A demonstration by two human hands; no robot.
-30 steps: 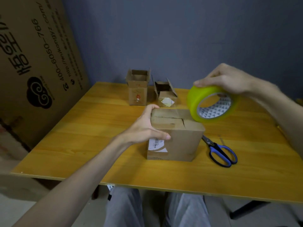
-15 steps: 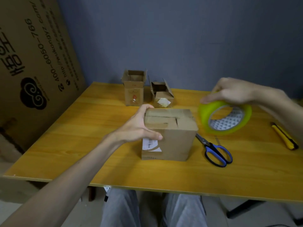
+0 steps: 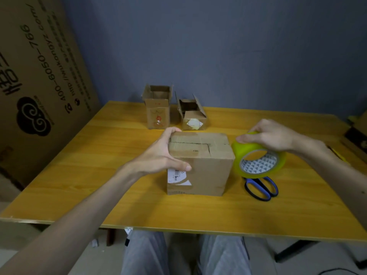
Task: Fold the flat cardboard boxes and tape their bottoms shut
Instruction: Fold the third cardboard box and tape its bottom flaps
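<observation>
Head view. The left hand (image 3: pixel 161 155) is clamped on the upper left corner of a folded cardboard box (image 3: pixel 200 165) standing on the yellow wooden table (image 3: pixel 99 175): the fingers wrap over the far top edge and the thumb presses the near face just above a white barcode label (image 3: pixel 177 176). The box's uppermost flaps are folded shut, their seam running left to right across the top; whether tape already covers the seam cannot be told.

The right hand (image 3: pixel 272 135) grips a roll of yellow-green tape (image 3: pixel 260 157) from above, fingers curled over its outer rim. The roll is tilted, its patterned core facing the viewer, and it sits just beside the box's right wall; whether they touch cannot be told.

Directly below the right hand and partly hidden by the roll lie blue-handled scissors (image 3: pixel 262 187), flat on the table with handles toward the viewer.

Beyond the left hand, at the far edge of the table, stand two smaller boxes with their top flaps open: a tall open box (image 3: pixel 157 112) and, just to its right, a low open box (image 3: pixel 191 116) bearing a white sticker.

Well to the left of the left hand, a large printed cardboard sheet (image 3: pixel 39 76) leans against the wall.

Beneath the table edge, between the forearms, the person's grey-trousered knees (image 3: pixel 147 253) are visible.
</observation>
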